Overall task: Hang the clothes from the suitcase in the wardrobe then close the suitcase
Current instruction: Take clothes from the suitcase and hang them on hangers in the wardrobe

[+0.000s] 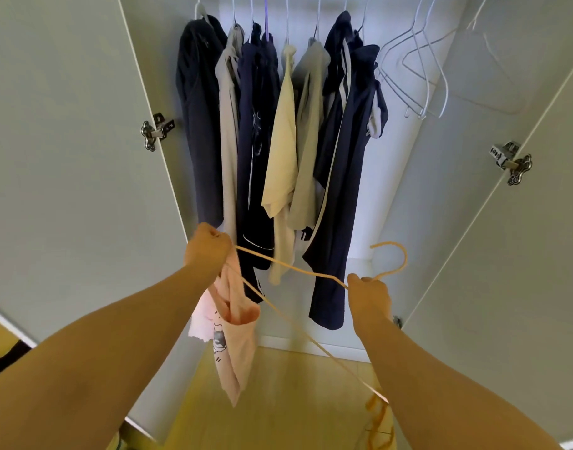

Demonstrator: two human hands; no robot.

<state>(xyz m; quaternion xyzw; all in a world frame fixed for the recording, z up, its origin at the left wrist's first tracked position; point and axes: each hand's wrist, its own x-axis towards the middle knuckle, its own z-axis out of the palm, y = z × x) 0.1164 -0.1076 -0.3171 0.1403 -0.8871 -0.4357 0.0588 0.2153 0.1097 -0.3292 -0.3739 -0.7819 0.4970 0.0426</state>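
Threading step: your left hand (208, 246) grips the pink top (236, 323) against the orange hanger (291, 269), right hand (368, 295) clamps its neck; next, spread the top across.

The garment (238, 332) is pale pink with a grey print and a white lacy edge. The hanger (291, 269) is peach. The wardrobe (67, 157) is white. The clothes (256, 125) are navy, beige and cream; one navy jacket (343, 157) has white stripes. The spare hangers (421, 60) are white, one hook (265, 14) purple. The hinges (155, 133) are silver, and the floor (295, 401) is yellow wood.
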